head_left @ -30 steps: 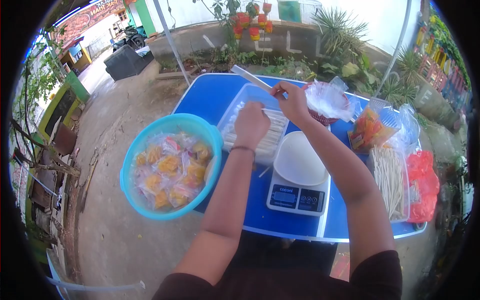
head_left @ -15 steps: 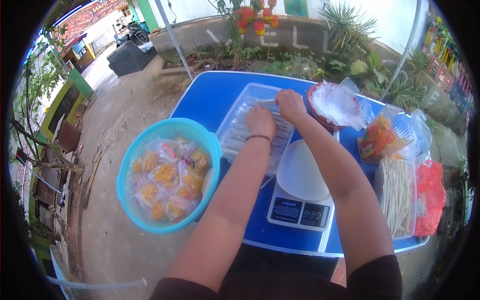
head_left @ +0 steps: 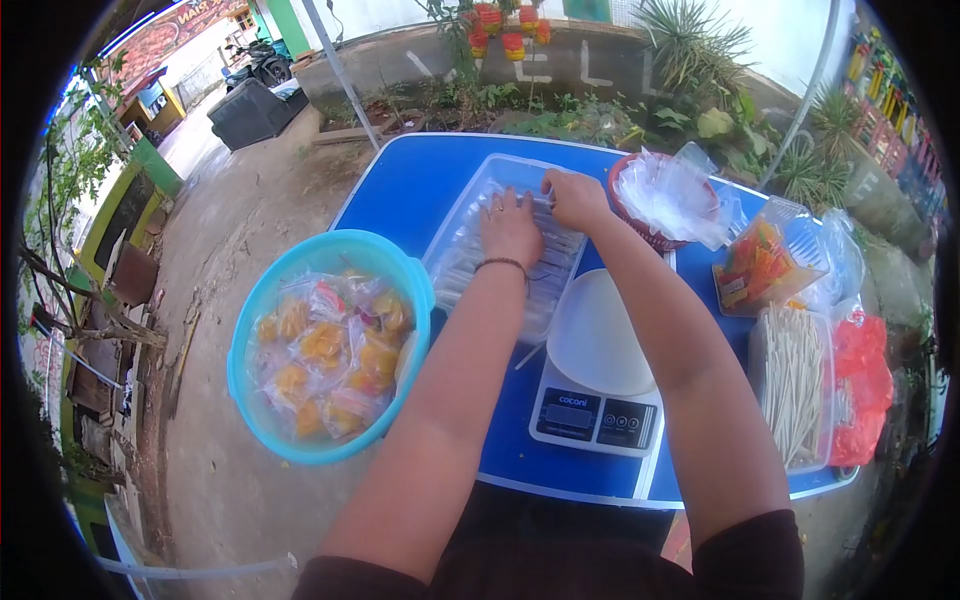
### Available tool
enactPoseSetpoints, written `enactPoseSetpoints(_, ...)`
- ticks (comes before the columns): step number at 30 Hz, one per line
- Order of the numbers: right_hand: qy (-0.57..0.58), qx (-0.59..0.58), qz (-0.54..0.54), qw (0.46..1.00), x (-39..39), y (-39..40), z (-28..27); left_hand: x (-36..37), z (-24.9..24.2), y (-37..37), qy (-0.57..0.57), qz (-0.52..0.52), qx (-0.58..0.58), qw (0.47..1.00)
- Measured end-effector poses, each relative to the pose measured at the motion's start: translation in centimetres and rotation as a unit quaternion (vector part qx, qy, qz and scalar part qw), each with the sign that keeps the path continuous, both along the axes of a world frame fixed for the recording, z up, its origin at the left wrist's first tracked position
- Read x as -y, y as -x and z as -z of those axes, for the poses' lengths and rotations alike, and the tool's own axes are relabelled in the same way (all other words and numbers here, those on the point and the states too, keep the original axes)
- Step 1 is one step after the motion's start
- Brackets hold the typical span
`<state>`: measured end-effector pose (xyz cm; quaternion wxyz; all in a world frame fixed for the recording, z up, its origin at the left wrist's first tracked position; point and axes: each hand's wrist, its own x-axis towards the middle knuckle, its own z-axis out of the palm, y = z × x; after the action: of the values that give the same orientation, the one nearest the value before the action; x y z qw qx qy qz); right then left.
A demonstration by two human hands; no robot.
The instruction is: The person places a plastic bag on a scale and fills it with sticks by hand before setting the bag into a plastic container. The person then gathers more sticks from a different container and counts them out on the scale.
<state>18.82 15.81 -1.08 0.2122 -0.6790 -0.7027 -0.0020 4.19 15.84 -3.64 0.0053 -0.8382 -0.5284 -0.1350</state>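
My left hand (head_left: 512, 228) lies with its fingers spread over pale, tube-shaped pieces (head_left: 462, 262) inside a clear plastic tub (head_left: 464, 193). These look wrapped in clear film. At the tub's far right side, my right hand (head_left: 577, 203) is closed with its fingertips pinched together; what they grip, if anything, is hidden. A white kitchen scale (head_left: 601, 421) with a round white plate (head_left: 600, 335) on top stands near me, beneath my right forearm.
A turquoise basin (head_left: 238, 365) at left holds several bagged yellow-orange portions (head_left: 322, 343). Along the right of the blue table (head_left: 420, 165) are a red basket (head_left: 655, 237) of plastic bags, a container of orange packets (head_left: 757, 268), a box of thin sticks (head_left: 790, 390) and a red bag (head_left: 860, 385).
My left hand's fingers have spread and stretched forward over the tubes. My right hand has shifted slightly left and stays closed. The whole view has moved a little.
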Motion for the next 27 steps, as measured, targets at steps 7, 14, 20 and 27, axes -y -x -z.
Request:
enactPoseSetpoints(7,0.028,0.072,0.002,0.997,0.1,0.2,-0.1,-0.1,0.3,-0.1,-0.009,-0.019,-0.011,1.0)
enactPoseSetpoints(14,0.063,0.059,-0.005,0.996,0.7,0.5,-1.4,0.6,-1.8,-0.2,0.041,-0.04,-0.034,0.998)
enactPoseSetpoints(20,0.063,0.044,0.005,0.997,0.9,0.9,-1.9,0.5,-1.1,-0.2,0.004,-0.052,-0.026,0.998)
enactPoseSetpoints(27,0.083,0.034,-0.031,0.996,0.6,0.4,-1.7,0.9,-2.0,0.1,0.021,-0.067,-0.005,0.998)
